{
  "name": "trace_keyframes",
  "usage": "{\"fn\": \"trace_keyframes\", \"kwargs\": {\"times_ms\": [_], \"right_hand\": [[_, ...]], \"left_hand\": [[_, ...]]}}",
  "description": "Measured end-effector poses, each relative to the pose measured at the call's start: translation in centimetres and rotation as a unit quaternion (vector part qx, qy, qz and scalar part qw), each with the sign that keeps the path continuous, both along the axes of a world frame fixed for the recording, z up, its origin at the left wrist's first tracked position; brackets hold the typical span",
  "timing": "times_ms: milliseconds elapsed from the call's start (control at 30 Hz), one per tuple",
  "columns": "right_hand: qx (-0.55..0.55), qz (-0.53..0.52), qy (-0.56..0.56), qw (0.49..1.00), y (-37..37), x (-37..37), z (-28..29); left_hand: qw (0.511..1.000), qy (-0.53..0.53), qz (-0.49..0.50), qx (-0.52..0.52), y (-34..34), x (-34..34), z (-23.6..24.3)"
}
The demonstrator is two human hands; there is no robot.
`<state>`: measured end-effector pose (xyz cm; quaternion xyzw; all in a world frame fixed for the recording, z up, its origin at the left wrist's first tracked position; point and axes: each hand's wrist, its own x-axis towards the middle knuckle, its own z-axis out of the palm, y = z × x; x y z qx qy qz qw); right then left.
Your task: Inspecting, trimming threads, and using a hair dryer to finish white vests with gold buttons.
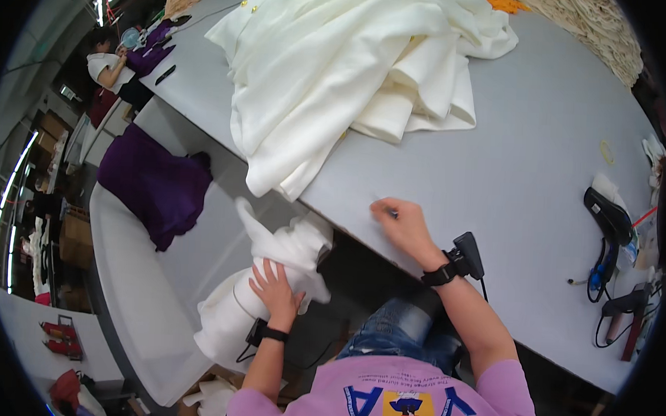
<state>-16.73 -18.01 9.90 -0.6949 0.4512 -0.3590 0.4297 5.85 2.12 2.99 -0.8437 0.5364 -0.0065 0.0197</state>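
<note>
A bunched white garment (228, 319) hangs by the table's near left edge, over the white cloth trough. My left hand (275, 296) lies on it with its fingers spread flat. Above the grey tabletop (542, 180), close to its near edge, my right hand (406, 226) is curled closed. A small dark piece (393, 213) shows between its fingers; the rest of it is hidden, so its kind cannot be made out. Farther off, a large heap of white garments (309, 80) with a few small gold-coloured spots covers the middle of the table and droops over its left edge.
Purple fabric (155, 185) lies in the white trough (132, 288). At the right stand a black handheld device (607, 216) and a tool with a cable (626, 310). Beige cloth (593, 33) is piled at the far right. A co-worker (110, 68) stands far left.
</note>
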Motion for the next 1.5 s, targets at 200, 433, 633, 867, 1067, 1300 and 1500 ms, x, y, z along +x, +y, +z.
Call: {"fn": "trace_keyframes", "kwargs": {"times_ms": [200,433,633,867,1067,1300,1500], "right_hand": [[-0.018,-0.13,-0.085,0.988,-9.1,-2.4,0.6],[0.008,-0.12,-0.065,0.991,-8.5,-3.4,0.6],[0.066,-0.132,0.003,0.989,-5.7,-6.3,4.0],[0.064,-0.217,-0.052,0.973,-4.0,-15.6,4.6],[0.159,-0.233,-0.261,0.924,-4.7,-16.1,5.3],[0.164,-0.309,-0.311,0.884,-5.0,-16.2,0.4],[0.104,-0.349,-0.342,0.866,-1.2,-22.1,2.2]], "left_hand": [[0.985,0.112,0.074,-0.111,-1.8,2.6,1.3],[0.875,0.073,-0.125,-0.463,-20.2,2.6,13.0],[0.88,-0.044,-0.221,-0.418,-34.1,-2.9,12.8],[0.833,0.093,-0.385,-0.387,-32.4,-5.4,14.8],[0.718,0.374,-0.576,-0.111,-21.9,-11.4,16.7],[0.703,0.477,-0.52,0.087,-15.0,-15.6,14.1],[0.794,0.3,-0.498,-0.178,-16.0,-14.8,15.1]]}}
